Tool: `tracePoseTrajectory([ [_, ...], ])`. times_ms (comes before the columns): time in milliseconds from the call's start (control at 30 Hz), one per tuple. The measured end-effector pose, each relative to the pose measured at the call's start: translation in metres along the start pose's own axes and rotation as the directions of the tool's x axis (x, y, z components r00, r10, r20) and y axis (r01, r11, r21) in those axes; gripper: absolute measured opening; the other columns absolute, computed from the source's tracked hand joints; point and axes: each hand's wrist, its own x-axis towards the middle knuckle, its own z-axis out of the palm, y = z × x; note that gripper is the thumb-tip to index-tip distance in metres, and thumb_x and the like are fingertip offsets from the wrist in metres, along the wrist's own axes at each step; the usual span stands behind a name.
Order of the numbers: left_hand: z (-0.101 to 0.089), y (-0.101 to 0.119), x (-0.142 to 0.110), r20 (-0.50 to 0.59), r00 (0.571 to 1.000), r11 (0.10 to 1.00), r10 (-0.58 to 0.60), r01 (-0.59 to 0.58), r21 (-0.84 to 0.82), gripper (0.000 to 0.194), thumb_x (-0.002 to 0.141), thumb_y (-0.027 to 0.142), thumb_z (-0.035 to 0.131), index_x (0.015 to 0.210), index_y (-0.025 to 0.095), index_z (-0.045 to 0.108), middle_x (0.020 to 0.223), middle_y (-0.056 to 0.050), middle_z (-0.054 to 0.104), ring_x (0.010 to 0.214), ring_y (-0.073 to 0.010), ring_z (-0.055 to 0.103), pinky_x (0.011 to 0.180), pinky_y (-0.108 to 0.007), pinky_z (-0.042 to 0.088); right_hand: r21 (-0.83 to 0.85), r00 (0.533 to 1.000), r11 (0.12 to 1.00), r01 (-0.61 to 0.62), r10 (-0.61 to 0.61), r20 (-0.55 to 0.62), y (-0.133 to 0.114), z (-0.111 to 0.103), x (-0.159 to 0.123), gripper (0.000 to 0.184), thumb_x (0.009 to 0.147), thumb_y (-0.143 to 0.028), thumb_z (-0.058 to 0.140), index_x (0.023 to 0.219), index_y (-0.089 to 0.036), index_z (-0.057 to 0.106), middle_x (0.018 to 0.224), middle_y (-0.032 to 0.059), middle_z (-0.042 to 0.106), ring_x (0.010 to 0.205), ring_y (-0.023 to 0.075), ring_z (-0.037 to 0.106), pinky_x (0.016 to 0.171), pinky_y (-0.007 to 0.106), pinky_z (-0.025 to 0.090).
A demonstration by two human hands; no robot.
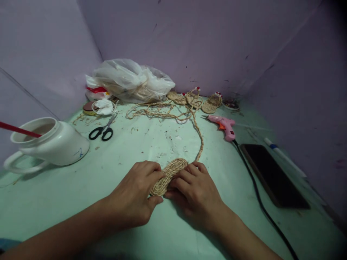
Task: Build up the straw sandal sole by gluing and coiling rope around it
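Note:
A small oval sole of coiled straw braid (171, 174) is held between my two hands, just above or on the green tabletop. My left hand (139, 191) grips its left edge, with the thumb near the lower end. Along the right edge, the fingers of my right hand (193, 191) are curled against the coil and hide part of it. From the sole's upper end a loose straw braid (200, 139) passes by my right fingers and runs back to a tangled heap of the same braid (159, 112).
Small straw sandals (211, 104) with beads stand by the back wall, beside a plastic bag (132, 81). Black-handled scissors (104, 130) and a white mug (51, 141) are at left. A pink glue gun (223, 125), its black cord (256, 191) and a phone (273, 175) lie at right.

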Motion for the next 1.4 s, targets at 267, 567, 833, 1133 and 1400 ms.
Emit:
tracePoseTrajectory([
  [267,0.001,0.001,0.004,-0.005,0.999,0.999,-0.044,0.044,0.025,0.026,0.061,0.013,0.069,0.085,0.017,0.061,0.101,-0.008,0.060,0.092,-0.0252,0.054,0.085,-0.047,0.041,0.001,0.992,0.992,-0.127,0.127,-0.021,-0.001,-0.002,-0.006,0.015,0.081,-0.025,0.060,0.068,-0.018,0.063,0.067,0.0020,0.062,0.068,0.0169,0.046,0.071,0.035,0.029],
  [567,0.004,-0.002,0.005,-0.001,0.998,0.998,-0.059,0.059,-0.003,0.026,0.060,0.014,0.071,0.085,0.018,0.064,0.100,-0.005,0.060,0.092,-0.0240,0.054,0.085,-0.046,0.038,-0.041,0.984,0.986,-0.161,0.157,-0.088,-0.003,0.001,-0.001,0.012,0.080,-0.023,0.060,0.070,-0.019,0.063,0.067,0.0017,0.065,0.067,0.0172,0.048,0.073,0.036,0.028],
  [833,0.001,0.001,0.006,0.012,0.998,0.998,-0.061,0.061,0.010,0.024,0.061,0.017,0.072,0.083,0.018,0.064,0.100,-0.006,0.061,0.091,-0.0240,0.053,0.084,-0.045,0.037,-0.177,0.987,0.978,-0.107,0.083,-0.136,0.001,-0.003,-0.002,0.021,0.083,-0.024,0.058,0.063,-0.018,0.058,0.057,-0.0004,0.061,0.059,0.0148,0.044,0.082,0.039,0.031],
  [1133,0.007,0.010,0.010,-0.079,0.994,0.991,-0.074,0.082,0.107,0.011,0.069,0.027,0.064,0.072,0.017,0.061,0.087,-0.007,0.061,0.084,-0.0248,0.053,0.081,-0.047,0.039,-0.186,0.970,0.963,-0.196,0.162,-0.183,-0.007,0.003,-0.001,0.024,0.078,-0.024,0.058,0.055,-0.019,0.053,0.050,-0.0011,0.054,0.056,0.0143,0.041,0.082,0.042,0.032],
  [1400,0.008,0.010,0.013,-0.096,0.993,0.971,-0.066,0.086,0.224,0.005,0.063,0.018,0.056,0.068,0.016,0.055,0.080,-0.008,0.059,0.080,-0.0238,0.052,0.085,-0.048,0.037,-0.167,0.975,0.971,-0.169,0.140,-0.169,-0.001,-0.013,-0.003,0.019,0.078,-0.030,0.061,0.063,-0.020,0.056,0.061,0.0015,0.061,0.063,0.0177,0.048,0.082,0.044,0.032],
])
